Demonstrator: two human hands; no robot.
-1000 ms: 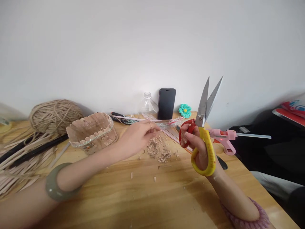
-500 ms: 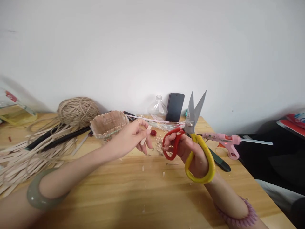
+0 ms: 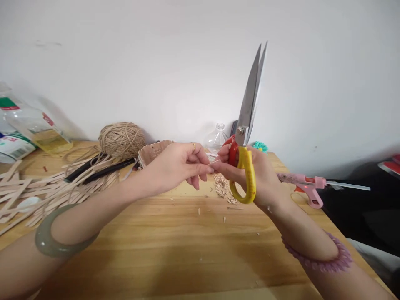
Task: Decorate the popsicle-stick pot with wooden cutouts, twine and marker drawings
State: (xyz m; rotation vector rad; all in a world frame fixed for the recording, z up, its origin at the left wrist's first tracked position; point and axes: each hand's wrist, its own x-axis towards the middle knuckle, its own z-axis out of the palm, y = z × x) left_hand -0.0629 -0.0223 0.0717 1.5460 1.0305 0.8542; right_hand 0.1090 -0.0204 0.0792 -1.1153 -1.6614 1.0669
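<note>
My left hand (image 3: 184,162) pinches a small, thin piece of pale wood (image 3: 214,162), seen nearly edge-on. The fingertips of my right hand (image 3: 253,166) meet the other end of that piece. Hooked in my right hand is a pair of scissors (image 3: 249,100) with one red and one yellow handle; its blades point up and stand slightly apart. Behind my left hand, a scallop-edged wooden basket (image 3: 153,152) is partly covered. Below the hands, a scatter of wood chips (image 3: 223,187) lies on the wooden table (image 3: 175,254).
At left are loose wooden strips (image 3: 18,187), a ball of twine (image 3: 121,139) and a tilted bottle of yellow liquid (image 3: 51,137). A clear plastic bottle top (image 3: 217,137) stands by the wall. A pink glue gun (image 3: 308,185) lies near the table's right edge.
My hands have come together at the wood piece. The scissors have risen and their blades have drawn closer together. The camera view has shifted a little to the left.
</note>
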